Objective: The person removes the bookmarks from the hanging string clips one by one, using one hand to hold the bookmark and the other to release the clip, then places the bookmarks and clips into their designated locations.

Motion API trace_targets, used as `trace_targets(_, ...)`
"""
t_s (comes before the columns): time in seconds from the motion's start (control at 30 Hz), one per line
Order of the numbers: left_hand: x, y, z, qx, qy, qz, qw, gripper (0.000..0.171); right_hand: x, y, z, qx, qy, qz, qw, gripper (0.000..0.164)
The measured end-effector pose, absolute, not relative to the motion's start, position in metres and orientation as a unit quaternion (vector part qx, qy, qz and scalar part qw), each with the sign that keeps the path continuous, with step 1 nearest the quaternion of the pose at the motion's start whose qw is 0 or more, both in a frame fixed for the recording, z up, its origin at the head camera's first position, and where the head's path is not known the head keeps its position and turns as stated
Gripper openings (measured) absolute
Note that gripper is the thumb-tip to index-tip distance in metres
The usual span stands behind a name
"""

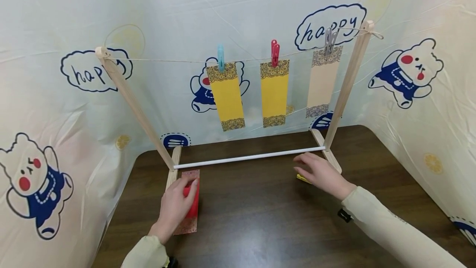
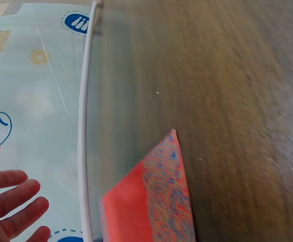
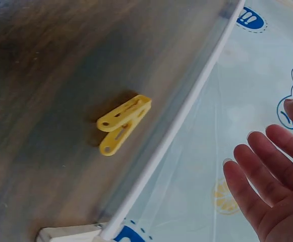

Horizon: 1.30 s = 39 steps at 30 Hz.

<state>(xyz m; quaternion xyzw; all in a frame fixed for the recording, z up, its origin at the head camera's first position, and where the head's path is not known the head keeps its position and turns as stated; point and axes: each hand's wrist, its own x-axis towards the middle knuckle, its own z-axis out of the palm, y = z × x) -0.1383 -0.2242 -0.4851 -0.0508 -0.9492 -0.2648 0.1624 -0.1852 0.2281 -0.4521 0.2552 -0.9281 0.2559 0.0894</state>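
Two hands (image 1: 174,206) (image 1: 323,173), fingers loosely spread, red card (image 1: 192,210) below the left, yellow clothespin (image 3: 122,126) below the right

There's room over the table (image 1: 253,210) between left hand (image 1: 175,204) and right hand (image 1: 322,173). Beyond, a white rod (image 1: 249,158) blocks the way.

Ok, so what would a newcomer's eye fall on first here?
Probably the two yellow cards hanging from the string in the middle of the head view, one under a blue clip, one under a red clip. Next, likely the red card by the left hand, and the yellow clip on the table near the right hand.
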Motion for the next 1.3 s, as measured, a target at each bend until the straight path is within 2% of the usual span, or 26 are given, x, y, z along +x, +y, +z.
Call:
trace_targets(0.53, -0.148, -0.209, -0.478, -0.094, -0.930, -0.284, 0.215, 0.025, -0.192, 0.216, -0.423, 0.294, -0.913, 0.248, 0.137, 0.023)
trace_targets(1.03, -0.154, -0.195, -0.469, -0.087, -0.925, -0.314, 0.197, 0.023, -0.198, 0.206, -0.390, 0.315, -0.900, 0.254, 0.161, 0.027)
trace_targets(1.3, -0.158, -0.186, -0.469, -0.083, -0.913, -0.346, 0.200, 0.023, -0.202, 0.197, -0.377, 0.346, -0.885, 0.238, 0.203, 0.027)
